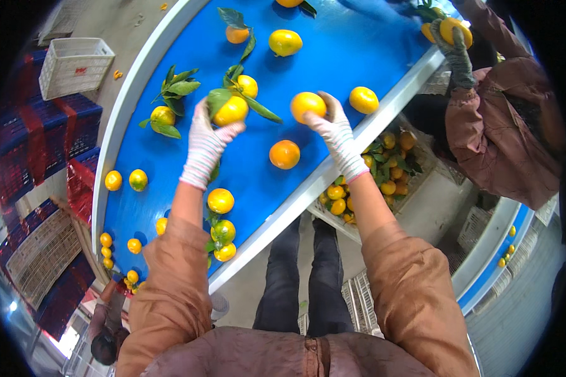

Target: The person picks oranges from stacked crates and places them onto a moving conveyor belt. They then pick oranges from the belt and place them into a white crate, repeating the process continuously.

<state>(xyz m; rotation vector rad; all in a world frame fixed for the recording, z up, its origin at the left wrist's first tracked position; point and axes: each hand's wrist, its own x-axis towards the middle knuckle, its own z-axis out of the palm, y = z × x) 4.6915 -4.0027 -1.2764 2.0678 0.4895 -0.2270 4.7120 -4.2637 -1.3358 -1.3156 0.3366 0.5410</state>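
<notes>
Over a blue conveyor belt (259, 136), both my hands wear white striped gloves. My left hand (206, 134) curls around a yellow-orange citrus fruit (231, 111) with a green leaf. Just behind that fruit lies another leafy citrus fruit (246, 86). Between the thumb and fingers of my right hand (332, 122) is a round orange citrus fruit (307, 106). A loose fruit (364, 100) rests right of that hand, by the belt's edge. One more orange fruit (284, 154) sits on the belt between my wrists.
A metal rail (283, 207) borders the belt on my side. Below it stands a crate (328, 214) of leafy fruit. At right, a co-worker's gloved hand (460, 59) holds fruit. Stacked blue crates (52, 127) and a white crate (75, 68) stand left. Another person (106, 330) is at lower left.
</notes>
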